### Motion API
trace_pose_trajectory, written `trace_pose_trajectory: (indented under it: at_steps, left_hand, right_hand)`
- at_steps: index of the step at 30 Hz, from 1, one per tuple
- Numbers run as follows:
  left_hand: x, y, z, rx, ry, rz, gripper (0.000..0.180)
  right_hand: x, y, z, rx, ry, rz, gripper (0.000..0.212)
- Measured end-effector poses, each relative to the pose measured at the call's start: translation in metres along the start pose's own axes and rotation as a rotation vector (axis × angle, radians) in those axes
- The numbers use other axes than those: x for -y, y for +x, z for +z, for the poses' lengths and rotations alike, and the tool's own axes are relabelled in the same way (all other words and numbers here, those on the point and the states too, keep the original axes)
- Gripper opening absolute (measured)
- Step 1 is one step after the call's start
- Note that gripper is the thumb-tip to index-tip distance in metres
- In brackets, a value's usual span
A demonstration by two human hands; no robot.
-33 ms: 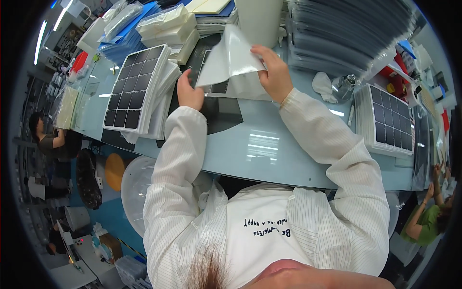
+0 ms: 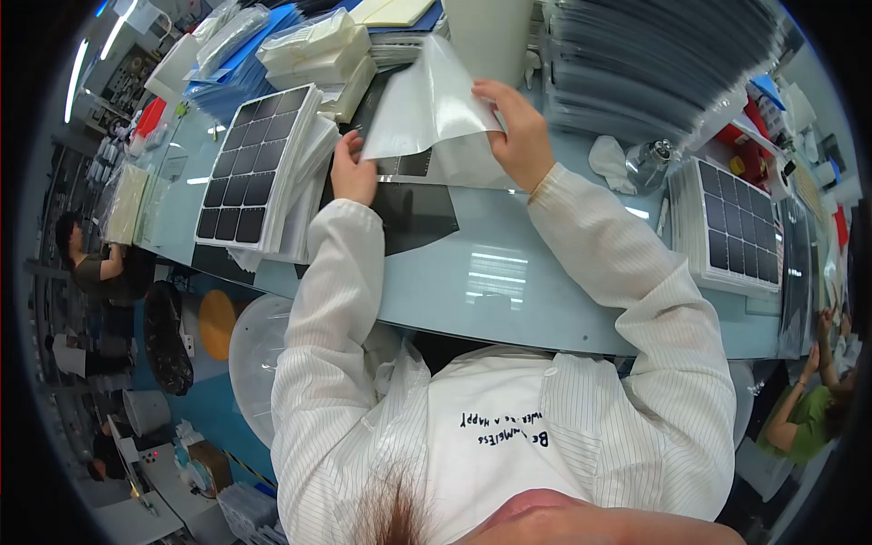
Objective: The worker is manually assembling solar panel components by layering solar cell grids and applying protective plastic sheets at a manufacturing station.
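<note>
A glossy translucent white sheet is lifted and curved above the table. My right hand grips its right side between thumb and fingers. At the sheet's lower left corner, my left hand has its fingers curled, with the thumb against the edge. Partly covered by the sheet lies a dark solar panel with a white border, resting over a black mat. To the left of my left hand stands a stack of dark gridded solar panels with white layers beneath.
Another stack of solar panels stands at the right, near a clear pump bottle and a crumpled white cloth. Dark sheets are piled at the back right, beside a white roll. Wrapped pale packs sit back left.
My left hand has shifted slightly to the left and the sheet's lower left corner has moved with it. The sheet's top has risen a little. My right hand stays nearly in place.
</note>
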State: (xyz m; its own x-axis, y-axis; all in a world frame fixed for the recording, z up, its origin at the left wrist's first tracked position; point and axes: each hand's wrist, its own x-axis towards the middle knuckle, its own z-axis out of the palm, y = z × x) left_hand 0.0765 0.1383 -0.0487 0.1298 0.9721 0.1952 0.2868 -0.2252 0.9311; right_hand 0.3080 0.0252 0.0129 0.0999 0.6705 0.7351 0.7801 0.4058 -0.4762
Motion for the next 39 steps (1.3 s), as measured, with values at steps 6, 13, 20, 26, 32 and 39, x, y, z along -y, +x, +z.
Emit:
trace_pose_trajectory:
  at_steps: [6,13,20,26,32,39]
  left_hand:
    - [-0.057,-0.015,-0.046,0.623,-1.432,-0.324,0.063]
    - [-0.122,-0.049,-0.09,0.212,-0.754,-0.132,0.044]
    - [-0.153,-0.077,-0.104,0.089,-0.587,0.151,0.039]
    - [-0.103,-0.087,-0.108,-0.144,-0.548,-0.028,0.027]
    - [-0.069,-0.106,-0.135,-0.258,-0.467,-0.098,0.031]
    - [-0.046,-0.12,-0.189,-0.078,-0.615,-0.331,0.043]
  right_hand:
    - [0.016,0.014,-0.029,-0.115,-0.038,-0.331,0.049]
    - [0.039,-0.003,-0.014,-0.167,0.216,-0.253,0.05]
    - [0.014,-0.005,0.007,0.126,1.548,0.871,0.046]
    - [0.022,0.004,-0.007,0.603,2.172,0.899,0.05]
    - [0.031,-0.013,-0.025,0.935,1.429,0.644,0.07]
    - [0.061,0.035,0.002,0.664,0.796,0.725,0.036]
